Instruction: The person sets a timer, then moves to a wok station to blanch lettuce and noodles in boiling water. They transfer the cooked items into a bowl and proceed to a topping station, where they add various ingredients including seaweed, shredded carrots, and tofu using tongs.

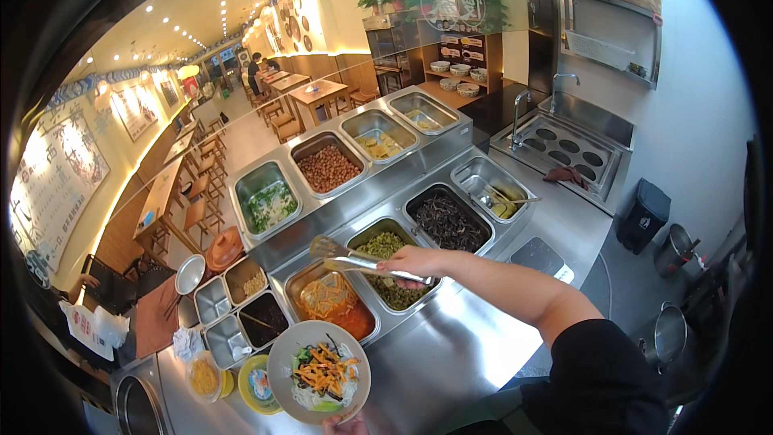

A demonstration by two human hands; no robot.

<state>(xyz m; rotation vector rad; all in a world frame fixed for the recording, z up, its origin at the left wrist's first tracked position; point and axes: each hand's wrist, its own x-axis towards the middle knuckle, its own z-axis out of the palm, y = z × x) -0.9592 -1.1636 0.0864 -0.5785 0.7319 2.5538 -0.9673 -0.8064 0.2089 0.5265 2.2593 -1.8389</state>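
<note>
My right hand (416, 266) grips a pair of metal tongs (362, 263), held over the edge between the pan of chopped green vegetables (386, 244) and the pan of orange strips in red oil (332, 299). Nothing plainly shows between the tongs' tips. Below, my left hand (345, 424) holds the near rim of a pale round bowl (282, 368). In this bowl lie white noodles (347, 389), orange strips (323, 365), dark shreds and green leaves. The bowl is beside the near end of the orange pan.
Pans of dark shreds (447, 217), peanuts (329, 168) and chopped herbs (270, 205) stand beyond. Small steel containers (211, 302), a yellow tub (244, 383) and a clay pot (224, 248) are at the left. A digital scale (537, 257) sits at the right. People are far off among tables.
</note>
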